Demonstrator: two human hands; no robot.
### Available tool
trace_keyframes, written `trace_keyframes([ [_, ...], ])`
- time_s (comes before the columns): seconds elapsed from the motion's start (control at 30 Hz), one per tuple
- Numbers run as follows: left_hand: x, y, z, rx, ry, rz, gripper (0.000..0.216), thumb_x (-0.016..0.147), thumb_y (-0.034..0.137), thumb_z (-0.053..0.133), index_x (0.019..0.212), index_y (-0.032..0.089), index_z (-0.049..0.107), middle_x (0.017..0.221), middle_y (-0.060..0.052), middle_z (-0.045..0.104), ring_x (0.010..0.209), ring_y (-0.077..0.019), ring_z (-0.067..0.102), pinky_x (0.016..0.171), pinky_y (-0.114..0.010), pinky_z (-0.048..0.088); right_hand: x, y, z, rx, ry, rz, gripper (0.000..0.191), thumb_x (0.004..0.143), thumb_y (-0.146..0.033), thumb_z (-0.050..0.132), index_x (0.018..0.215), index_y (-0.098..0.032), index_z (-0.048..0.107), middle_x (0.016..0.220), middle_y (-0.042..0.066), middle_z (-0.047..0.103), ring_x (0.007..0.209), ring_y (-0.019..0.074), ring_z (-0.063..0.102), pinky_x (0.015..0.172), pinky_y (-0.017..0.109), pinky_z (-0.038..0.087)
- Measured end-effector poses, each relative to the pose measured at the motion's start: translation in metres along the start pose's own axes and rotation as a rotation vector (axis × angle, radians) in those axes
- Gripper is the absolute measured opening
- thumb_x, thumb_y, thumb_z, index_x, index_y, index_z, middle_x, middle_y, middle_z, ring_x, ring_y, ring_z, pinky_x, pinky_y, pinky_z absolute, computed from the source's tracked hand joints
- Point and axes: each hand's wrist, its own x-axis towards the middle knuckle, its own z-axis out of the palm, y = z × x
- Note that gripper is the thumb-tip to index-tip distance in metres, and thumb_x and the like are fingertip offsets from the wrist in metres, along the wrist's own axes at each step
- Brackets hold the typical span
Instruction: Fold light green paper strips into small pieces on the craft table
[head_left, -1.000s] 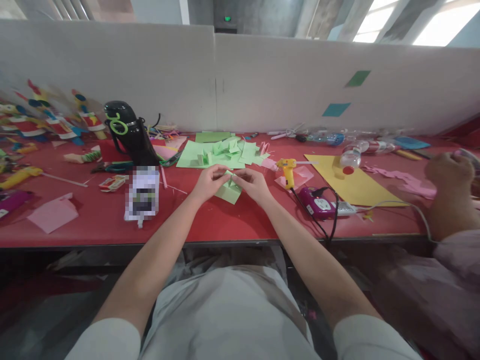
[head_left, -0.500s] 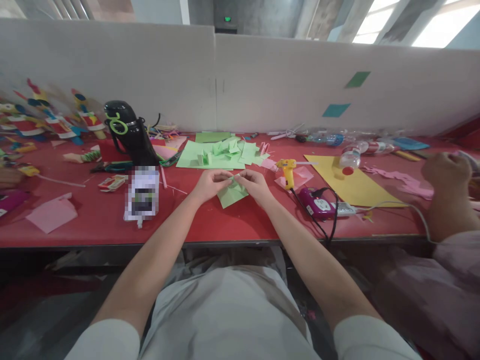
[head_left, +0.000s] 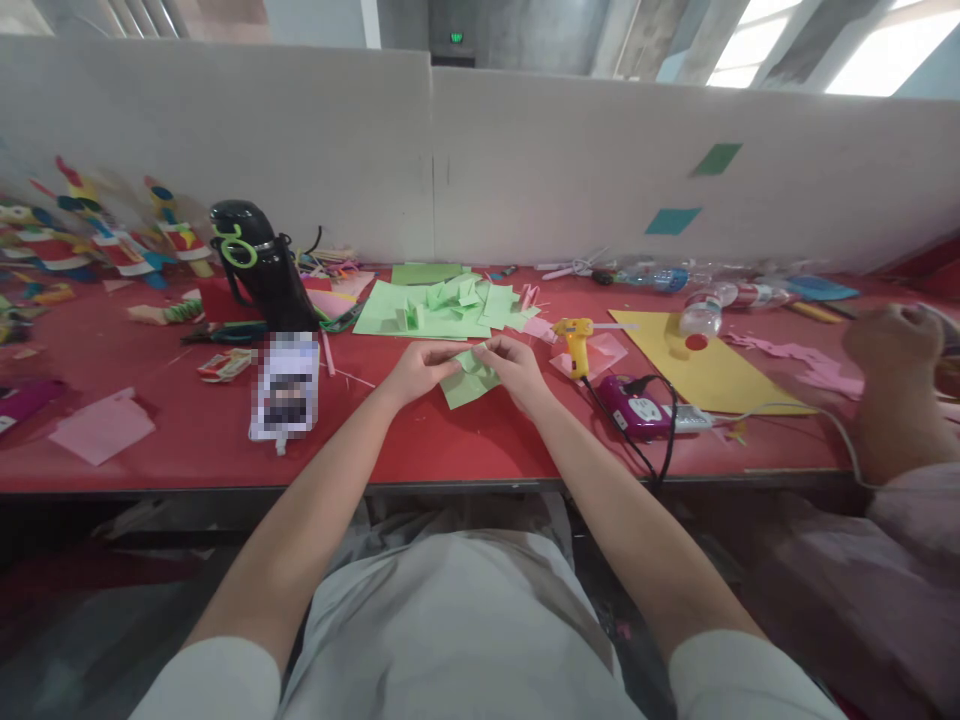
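Note:
Between my hands is a creased sheet of light green paper (head_left: 468, 385), held just above the red table (head_left: 457, 445). The fingers of my left hand (head_left: 421, 368) pinch its left upper edge. My right hand (head_left: 516, 368) grips it at the upper right, thumb and fingers pressed together. Fingers cover part of the top edge. Just beyond lie flat green sheets (head_left: 375, 312) with several small folded green pieces (head_left: 410, 315) on them.
To the left are a pixelated phone (head_left: 285, 385), a black bottle (head_left: 262, 265) and pink paper (head_left: 103, 425). On the right lie a yellow glue gun (head_left: 576, 345), a purple power strip (head_left: 634, 408), yellow paper (head_left: 750, 375) and a co-worker's hand (head_left: 892, 345).
The green paper has tilted and shifted slightly right and up between my fingers. At the far left, another person's hand has left the view.

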Motion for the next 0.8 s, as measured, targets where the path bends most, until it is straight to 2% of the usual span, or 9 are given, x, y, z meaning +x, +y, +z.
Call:
trace_keyframes([
  [0.33,0.0005,0.0019,0.0014,0.035,0.050,-0.019,0.029,0.077,0.033,0.072,0.102,0.020,0.077,0.106,-0.007,0.076,0.101,-0.0258,0.070,0.090,-0.039,0.054,-0.0005,0.0001,0.0005,-0.020,-0.011,-0.004,0.040,0.067,-0.057,0.077,0.073,-0.019,0.063,0.064,0.000,0.060,0.057,0.0118,0.050,0.054,0.025,0.038],
  [0.57,0.0025,-0.0028,0.0032,0.059,0.094,0.010,0.028,0.074,0.035,0.075,0.096,0.018,0.077,0.099,-0.009,0.077,0.095,-0.0244,0.071,0.087,-0.038,0.055,-0.0017,-0.0018,0.0021,-0.031,-0.016,-0.010,0.040,0.068,-0.055,0.077,0.071,-0.019,0.061,0.061,-0.003,0.054,0.056,0.0100,0.044,0.053,0.025,0.033],
  [0.8,0.0026,-0.0010,0.0017,0.077,0.101,-0.029,0.033,0.071,0.037,0.077,0.096,0.016,0.075,0.089,-0.009,0.076,0.085,-0.0242,0.071,0.079,-0.037,0.056,-0.0033,-0.0068,0.0026,0.010,0.007,0.018,0.034,0.067,-0.051,0.078,0.074,-0.019,0.068,0.059,-0.003,0.054,0.055,0.0101,0.044,0.052,0.025,0.032],
])
